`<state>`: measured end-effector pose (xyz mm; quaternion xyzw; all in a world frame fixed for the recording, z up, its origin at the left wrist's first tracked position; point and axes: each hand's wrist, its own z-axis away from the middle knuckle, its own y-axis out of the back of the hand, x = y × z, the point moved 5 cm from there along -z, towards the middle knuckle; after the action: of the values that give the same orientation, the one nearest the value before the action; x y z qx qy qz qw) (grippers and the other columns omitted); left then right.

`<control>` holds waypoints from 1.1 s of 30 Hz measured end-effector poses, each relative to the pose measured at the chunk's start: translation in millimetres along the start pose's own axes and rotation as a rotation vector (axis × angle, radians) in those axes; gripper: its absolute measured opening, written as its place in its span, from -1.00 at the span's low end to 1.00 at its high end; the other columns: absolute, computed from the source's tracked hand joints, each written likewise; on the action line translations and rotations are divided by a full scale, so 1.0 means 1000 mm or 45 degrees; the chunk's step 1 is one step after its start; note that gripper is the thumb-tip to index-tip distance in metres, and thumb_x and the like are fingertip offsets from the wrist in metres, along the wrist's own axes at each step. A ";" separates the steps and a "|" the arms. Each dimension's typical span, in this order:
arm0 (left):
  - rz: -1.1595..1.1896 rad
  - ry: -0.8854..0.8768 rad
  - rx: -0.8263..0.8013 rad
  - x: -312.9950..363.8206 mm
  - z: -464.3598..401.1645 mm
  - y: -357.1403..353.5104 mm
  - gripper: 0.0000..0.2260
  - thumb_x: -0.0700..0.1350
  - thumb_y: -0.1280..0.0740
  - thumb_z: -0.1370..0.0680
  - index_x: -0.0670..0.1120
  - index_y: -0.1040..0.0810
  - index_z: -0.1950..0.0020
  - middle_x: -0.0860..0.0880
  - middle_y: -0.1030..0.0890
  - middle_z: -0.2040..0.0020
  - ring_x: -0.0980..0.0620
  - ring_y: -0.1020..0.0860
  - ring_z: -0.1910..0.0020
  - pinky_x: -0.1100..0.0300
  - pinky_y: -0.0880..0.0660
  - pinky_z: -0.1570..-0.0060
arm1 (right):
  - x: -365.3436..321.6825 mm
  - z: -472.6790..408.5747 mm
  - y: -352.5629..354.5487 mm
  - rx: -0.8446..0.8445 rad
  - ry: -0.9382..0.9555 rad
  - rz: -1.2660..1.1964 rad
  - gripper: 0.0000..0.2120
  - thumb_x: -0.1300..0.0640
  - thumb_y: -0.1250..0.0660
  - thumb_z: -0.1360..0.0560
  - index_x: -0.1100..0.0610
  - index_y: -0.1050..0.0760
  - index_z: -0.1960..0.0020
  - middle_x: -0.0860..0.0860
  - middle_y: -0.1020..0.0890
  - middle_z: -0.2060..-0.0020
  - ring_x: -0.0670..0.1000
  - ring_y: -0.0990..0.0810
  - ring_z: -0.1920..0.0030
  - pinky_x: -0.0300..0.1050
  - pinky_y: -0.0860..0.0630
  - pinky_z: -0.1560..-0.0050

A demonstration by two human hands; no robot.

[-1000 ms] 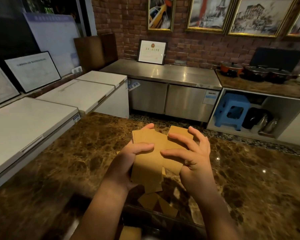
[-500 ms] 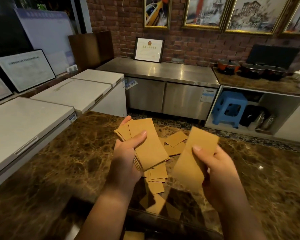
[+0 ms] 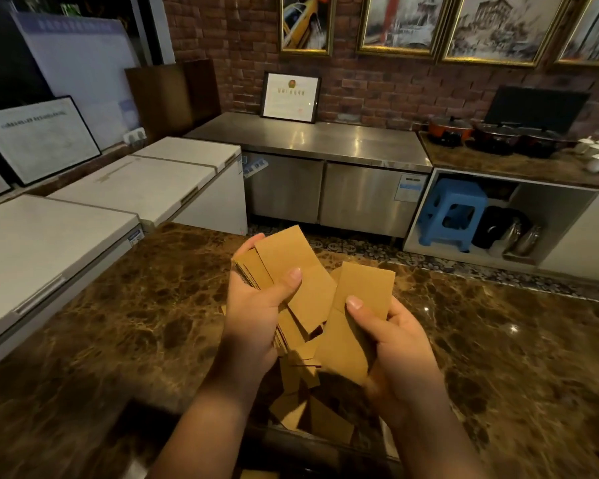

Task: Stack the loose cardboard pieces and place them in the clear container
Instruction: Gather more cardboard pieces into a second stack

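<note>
At the bottom centre of the frame, some loose cardboard pieces (image 3: 312,414) lie scattered on the dark marble surface (image 3: 125,326), just below the two hands. I cannot make out the clear container with any certainty down at that dark lower edge.

Above them, right of centre, the right hand (image 3: 400,361) has its grip closed on a single cardboard piece (image 3: 355,319), thumb pressed flat on its face and fingers curled behind it. The piece stands tilted, its top corner leaning to the right.

Just beside it, left of centre, the left hand (image 3: 253,312) holds a fanned stack of cardboard (image 3: 287,271). Its grip is closed around the stack, thumb across the front sheet and fingers wrapped behind, so the corrugated edges show at the left side. The lower ends of the stack splay out unevenly under the palm. The single piece touches or overlaps the stack's lower right edge; I cannot tell which.

Farther back, along the left of the frame, white chest freezers (image 3: 83,216) sit in a row. In the centre distance stands a steel cabinet (image 3: 325,167) with a framed certificate (image 3: 290,97) leaning on the brick wall. To the right, a blue stool (image 3: 452,212) is tucked under a shelf, and pots (image 3: 491,136) rest on top.
</note>
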<state>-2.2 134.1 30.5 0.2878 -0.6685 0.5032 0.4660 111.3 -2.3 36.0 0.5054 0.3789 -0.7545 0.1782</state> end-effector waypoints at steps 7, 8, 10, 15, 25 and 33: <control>0.066 0.340 -0.099 -0.017 0.006 -0.002 -0.56 -0.30 -0.51 -0.40 0.13 -0.52 -0.13 0.03 -0.75 0.14 0.00 -0.73 0.21 0.11 -0.62 0.42 | -0.016 -0.016 0.012 0.057 -0.029 0.008 -0.81 0.21 -0.37 -0.55 0.04 -0.57 -0.15 0.07 -0.76 0.06 0.12 -0.75 0.05 0.28 -0.64 -0.06; 0.085 0.356 -0.123 -0.017 0.007 -0.004 -0.56 -0.27 -0.52 -0.39 0.12 -0.52 -0.13 0.04 -0.75 0.16 0.00 -0.73 0.23 0.12 -0.62 0.43 | -0.019 -0.018 0.013 0.055 -0.018 0.027 -0.80 0.21 -0.37 -0.55 0.03 -0.57 -0.16 0.07 -0.76 0.05 0.11 -0.75 0.05 0.26 -0.64 -0.06; 0.117 0.373 -0.153 -0.017 0.011 -0.007 -0.52 -0.15 -0.55 -0.32 0.08 -0.53 -0.19 0.00 -0.76 0.12 -0.07 -0.73 0.19 0.07 -0.63 0.39 | -0.025 -0.025 0.015 0.034 -0.005 0.083 -0.78 0.20 -0.37 -0.55 0.04 -0.58 -0.18 0.07 -0.76 0.02 0.09 -0.75 0.04 0.21 -0.66 -0.02; 0.263 0.659 -0.216 -0.023 0.009 -0.009 -0.11 0.45 -0.41 -0.10 0.05 -0.51 -0.34 -0.25 -0.72 -0.01 -0.25 -0.71 0.21 -0.08 -0.64 0.27 | -0.055 -0.043 0.032 -0.058 0.001 0.392 -0.76 0.16 -0.43 -0.49 0.02 -0.58 -0.15 0.00 -0.77 0.14 0.04 -0.76 0.16 0.04 -0.64 0.25; -0.118 1.227 -0.718 -0.037 0.034 -0.023 -0.05 0.30 -0.63 -0.12 -0.12 -0.48 -0.39 -0.30 -0.69 -0.08 -0.24 -0.70 0.03 -0.09 -0.64 0.01 | -0.073 -0.047 0.004 -0.566 0.099 1.405 -0.82 0.07 -0.45 -0.51 -0.13 -0.58 -0.08 -0.15 -0.72 0.08 -0.13 -0.67 0.06 -0.04 -0.48 -0.02; 0.134 0.939 -0.942 -0.035 0.029 -0.034 -0.30 -0.41 -0.17 -0.32 0.00 -0.39 -0.43 -0.38 -0.65 -0.06 -0.21 -0.66 0.11 -0.05 -0.64 0.18 | -0.061 -0.055 0.023 -0.203 0.068 0.922 -0.87 0.08 -0.36 -0.57 -0.08 -0.58 -0.10 -0.06 -0.71 0.07 0.04 -0.66 0.01 0.02 -0.54 0.09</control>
<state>31.2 92.3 10.4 -0.1261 -0.6066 0.3242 0.7149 186.9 17.0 70.2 0.6108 0.2374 -0.5972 0.4624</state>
